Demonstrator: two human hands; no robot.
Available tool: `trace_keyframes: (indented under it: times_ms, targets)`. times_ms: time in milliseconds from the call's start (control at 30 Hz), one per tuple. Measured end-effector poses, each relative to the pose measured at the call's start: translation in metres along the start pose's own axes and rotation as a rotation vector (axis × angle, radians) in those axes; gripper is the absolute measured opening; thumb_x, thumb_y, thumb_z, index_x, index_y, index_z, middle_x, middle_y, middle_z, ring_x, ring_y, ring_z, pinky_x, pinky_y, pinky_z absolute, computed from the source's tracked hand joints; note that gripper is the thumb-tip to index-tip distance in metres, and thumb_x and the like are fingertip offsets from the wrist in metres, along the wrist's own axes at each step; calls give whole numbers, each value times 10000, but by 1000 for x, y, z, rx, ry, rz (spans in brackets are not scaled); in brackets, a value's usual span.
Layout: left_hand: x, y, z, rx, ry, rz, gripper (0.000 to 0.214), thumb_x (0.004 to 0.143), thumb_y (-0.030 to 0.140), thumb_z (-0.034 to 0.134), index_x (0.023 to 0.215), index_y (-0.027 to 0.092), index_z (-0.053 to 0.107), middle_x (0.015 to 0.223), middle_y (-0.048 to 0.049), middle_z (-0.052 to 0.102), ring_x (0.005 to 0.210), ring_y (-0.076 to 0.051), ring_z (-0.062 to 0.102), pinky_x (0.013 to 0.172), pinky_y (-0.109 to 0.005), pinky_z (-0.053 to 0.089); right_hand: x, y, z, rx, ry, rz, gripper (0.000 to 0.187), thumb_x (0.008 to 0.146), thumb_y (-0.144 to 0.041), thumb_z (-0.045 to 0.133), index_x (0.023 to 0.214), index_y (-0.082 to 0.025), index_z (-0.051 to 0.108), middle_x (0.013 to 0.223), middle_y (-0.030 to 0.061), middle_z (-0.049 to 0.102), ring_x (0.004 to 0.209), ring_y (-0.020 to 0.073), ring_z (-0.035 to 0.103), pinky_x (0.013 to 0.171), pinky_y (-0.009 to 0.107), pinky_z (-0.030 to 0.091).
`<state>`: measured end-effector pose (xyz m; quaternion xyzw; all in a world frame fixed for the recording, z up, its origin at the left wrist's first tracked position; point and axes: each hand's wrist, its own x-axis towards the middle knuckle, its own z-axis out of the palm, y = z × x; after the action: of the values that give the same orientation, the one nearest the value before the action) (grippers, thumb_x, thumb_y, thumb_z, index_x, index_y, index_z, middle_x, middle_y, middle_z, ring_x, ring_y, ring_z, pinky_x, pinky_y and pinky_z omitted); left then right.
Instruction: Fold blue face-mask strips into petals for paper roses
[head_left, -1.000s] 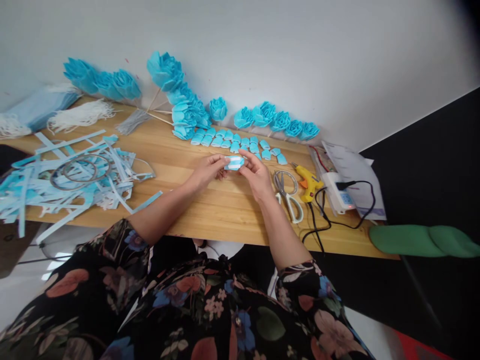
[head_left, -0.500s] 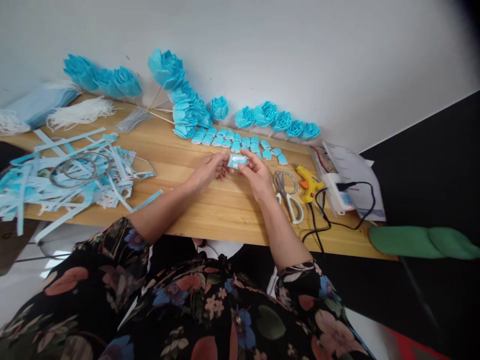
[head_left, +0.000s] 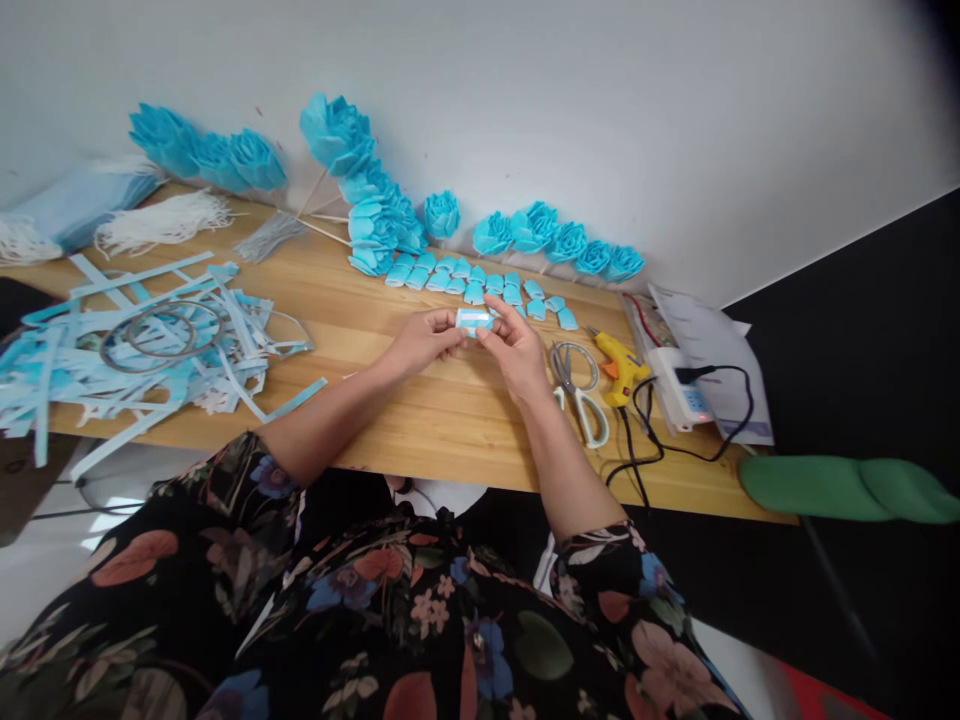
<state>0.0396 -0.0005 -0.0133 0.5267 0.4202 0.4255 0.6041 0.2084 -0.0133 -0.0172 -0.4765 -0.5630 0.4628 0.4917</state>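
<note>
Between my hands, above the wooden table, is a small light-blue and white fabric piece (head_left: 474, 319). My left hand (head_left: 429, 340) pinches its left end with thumb and fingers. On the right end, my right hand (head_left: 513, 345) grips it, thumb below and index finger raised along the top. Just beyond my hands lie rows of similar blue petal pieces (head_left: 442, 275) on the table. Scissors (head_left: 577, 397) with white handles rest right of my right hand, by a roll of tape (head_left: 587, 365). A yellow glue gun (head_left: 621, 370) lies farther right.
Blue fabric flowers (head_left: 375, 225) lean along the wall. A heap of cut strips (head_left: 150, 350) covers the table's left side, with white cords (head_left: 165, 222) and flat blue masks (head_left: 82, 205) behind. A power strip (head_left: 679, 390) with black cables and a green object (head_left: 840, 487) are at right.
My left hand has shifted its grip onto the left end of the fabric piece, its thumb now at the lower edge. The view has moved very slightly.
</note>
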Motion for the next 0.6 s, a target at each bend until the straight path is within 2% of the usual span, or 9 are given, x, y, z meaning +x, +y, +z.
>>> trace_keyframes:
  times_ms: [200,333,433,600]
  targets:
    - [-3,1,-1,-47,54,-12,189,761,280,710,694,163,577,601,20,597,525,-72,510,526,-204,386,0,-2,-2,42,-28,10,564,824,-566,689,1331,-328,622,836,3,637,808,186,608,853,399,536]
    - [-3,1,0,-41,32,-13,162,770,251,698,703,159,581,619,19,602,527,-67,501,527,-202,381,0,1,1,12,-47,17,630,764,-565,761,1336,-347,613,907,12,672,866,206,628,834,401,556]
    - [-3,1,1,-21,9,-5,149,770,251,697,719,157,593,634,20,604,529,-65,496,531,-203,380,0,4,2,-22,-47,10,618,769,-539,760,1338,-351,610,976,22,683,928,223,631,822,401,561]
    - [-2,-1,2,-11,37,-4,137,772,256,693,731,165,599,627,22,602,522,-71,487,528,-213,377,0,4,0,-26,-39,-11,546,789,-490,734,1299,-318,639,881,7,643,817,190,588,798,376,530]
